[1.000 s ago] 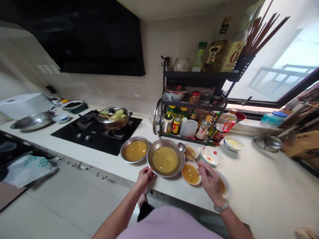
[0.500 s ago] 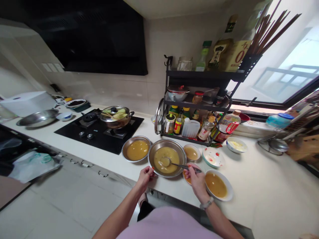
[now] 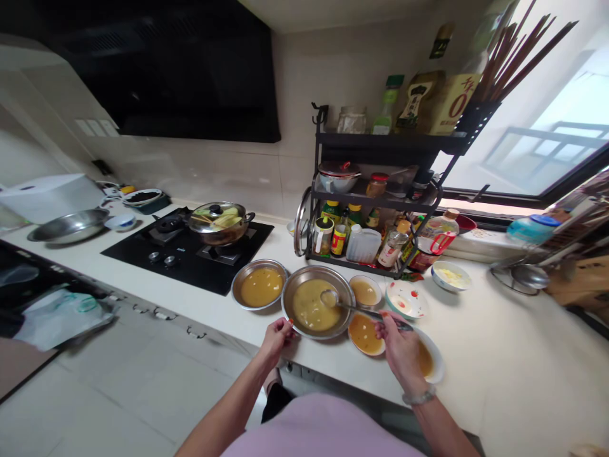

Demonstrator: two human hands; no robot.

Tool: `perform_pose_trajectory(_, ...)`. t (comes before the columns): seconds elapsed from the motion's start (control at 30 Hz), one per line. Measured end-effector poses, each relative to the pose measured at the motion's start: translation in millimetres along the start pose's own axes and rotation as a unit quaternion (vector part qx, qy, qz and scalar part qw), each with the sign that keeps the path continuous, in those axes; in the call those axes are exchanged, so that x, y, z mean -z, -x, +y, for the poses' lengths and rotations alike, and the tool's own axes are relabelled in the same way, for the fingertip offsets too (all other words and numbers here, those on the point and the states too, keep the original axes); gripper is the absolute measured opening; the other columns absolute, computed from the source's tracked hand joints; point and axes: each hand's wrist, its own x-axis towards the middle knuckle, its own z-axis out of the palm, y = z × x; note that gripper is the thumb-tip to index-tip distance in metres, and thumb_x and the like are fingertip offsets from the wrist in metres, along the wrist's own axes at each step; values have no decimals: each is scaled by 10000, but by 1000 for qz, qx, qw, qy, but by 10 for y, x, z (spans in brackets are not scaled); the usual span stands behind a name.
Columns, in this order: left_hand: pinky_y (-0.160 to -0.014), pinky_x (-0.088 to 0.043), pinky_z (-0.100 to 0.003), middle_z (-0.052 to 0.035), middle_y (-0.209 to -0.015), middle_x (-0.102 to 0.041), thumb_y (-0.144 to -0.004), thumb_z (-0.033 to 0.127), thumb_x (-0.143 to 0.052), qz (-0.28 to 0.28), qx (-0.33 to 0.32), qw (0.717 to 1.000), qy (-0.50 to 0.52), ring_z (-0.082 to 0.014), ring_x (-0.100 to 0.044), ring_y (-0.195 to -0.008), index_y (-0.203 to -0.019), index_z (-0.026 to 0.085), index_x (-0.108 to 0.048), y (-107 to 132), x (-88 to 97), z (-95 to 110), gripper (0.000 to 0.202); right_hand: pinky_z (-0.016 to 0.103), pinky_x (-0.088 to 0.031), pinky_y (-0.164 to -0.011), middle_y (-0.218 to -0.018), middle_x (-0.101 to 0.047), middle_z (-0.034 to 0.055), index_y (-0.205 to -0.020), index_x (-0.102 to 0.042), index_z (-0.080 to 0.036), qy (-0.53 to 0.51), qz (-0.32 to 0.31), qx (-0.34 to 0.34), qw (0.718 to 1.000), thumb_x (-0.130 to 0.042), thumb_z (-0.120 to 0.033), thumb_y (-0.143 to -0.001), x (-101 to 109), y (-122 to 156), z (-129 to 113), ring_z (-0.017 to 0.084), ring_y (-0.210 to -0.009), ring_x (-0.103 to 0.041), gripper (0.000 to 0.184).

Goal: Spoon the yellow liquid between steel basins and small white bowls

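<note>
My left hand (image 3: 276,335) pinches the near rim of a large steel basin (image 3: 317,303) holding yellow soup. My right hand (image 3: 398,346) is closed on the handle of a metal ladle (image 3: 352,306); its full bowl hangs just above the soup at the basin's right side. Below the ladle handle sits a white bowl of soup (image 3: 364,334). Another filled white bowl (image 3: 428,362) lies partly hidden under my right hand. A smaller steel basin of soup (image 3: 259,285) stands to the left, and a small filled bowl (image 3: 365,291) behind.
A black spice rack (image 3: 375,190) with bottles stands behind the bowls. A lidded pan (image 3: 219,223) sits on the black hob (image 3: 185,251). A patterned dish (image 3: 405,300) and a small bowl (image 3: 450,275) lie on the white counter (image 3: 499,355), right. A wok (image 3: 69,225) rests far left.
The ladle dipped into the large basin's soup, then rose full toward the basin's right side. My right hand moved left and back right over the bowls. My left hand stayed on the rim.
</note>
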Motion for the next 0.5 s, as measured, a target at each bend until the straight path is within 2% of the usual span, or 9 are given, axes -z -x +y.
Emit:
perform_pose_trajectory(0.3, -475, -293, -190, 45, -503, -504, -558, 591, -732, 2, 7, 1000, 7, -87, -449, -494, -585, 188, -465, 2, -1, 8, 484, 279, -464, -441, -592, -673, 48, -823, -645, -147, -13, 109, 61, 992, -751, -416, -638, 327, -279, -211, 159, -461, -566, 344)
perform_pose_trajectory(0.4, -481, -299, -189, 44, -507, -510, -566, 584, -730, -1, 8, 1000, 7, -92, -469, -504, -587, 186, -468, -5, 3, 0, 477, 287, -478, -443, -565, -647, 26, -847, -643, -136, 37, 124, 101, 986, -732, -468, -662, 422, -348, -184, 147, -425, -550, 390)
perform_pose_trajectory(0.5, -471, -285, -185, 45, -503, -510, -569, 587, -726, -3, 2, 1000, 4, -85, -455, -492, -586, 185, -465, -10, 4, -5, 480, 294, -497, -464, -561, -629, 15, -900, -644, -133, 103, 109, 139, 979, -684, -505, -711, 482, -357, -121, 147, -426, -556, 419)
